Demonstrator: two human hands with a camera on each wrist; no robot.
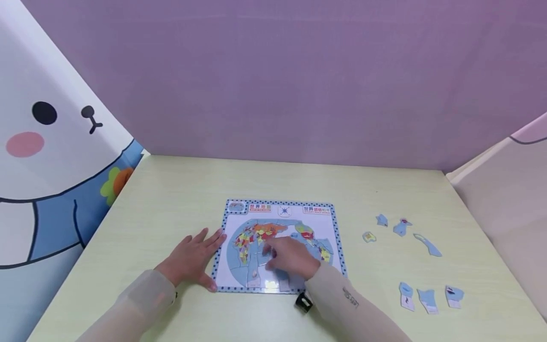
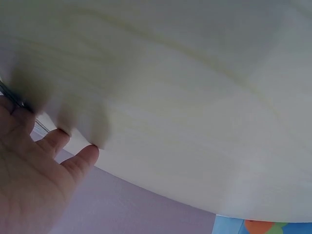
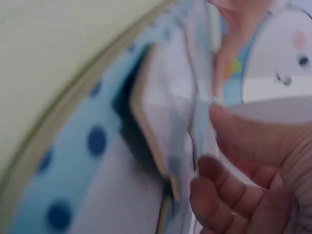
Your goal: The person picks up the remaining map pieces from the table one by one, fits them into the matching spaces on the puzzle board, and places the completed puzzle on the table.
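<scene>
A world-map jigsaw puzzle [image 1: 282, 216] with a blue dotted border lies flat on the table, many of its pieces in the oval map. My left hand [image 1: 194, 259] rests with spread fingers at the board's left edge; its fingertips [image 2: 90, 151] touch down there in the left wrist view. Over the middle of the map is my right hand [image 1: 292, 256], its fingers bent and thumb apart from them, close above the pieces. In the right wrist view, a puzzle piece [image 3: 151, 112] near the dotted border sits tilted, one edge raised. No piece shows between thumb [image 3: 234, 126] and fingers.
Loose puzzle pieces lie to the right on the pale table [image 1: 179, 185]: several small ones, including a long piece [image 1: 427, 244], farther back, and three, including a blue piece [image 1: 428, 300], nearer. A small black object [image 1: 304, 302] sits beside the right sleeve. A purple cloth [image 1: 299, 85] rises behind.
</scene>
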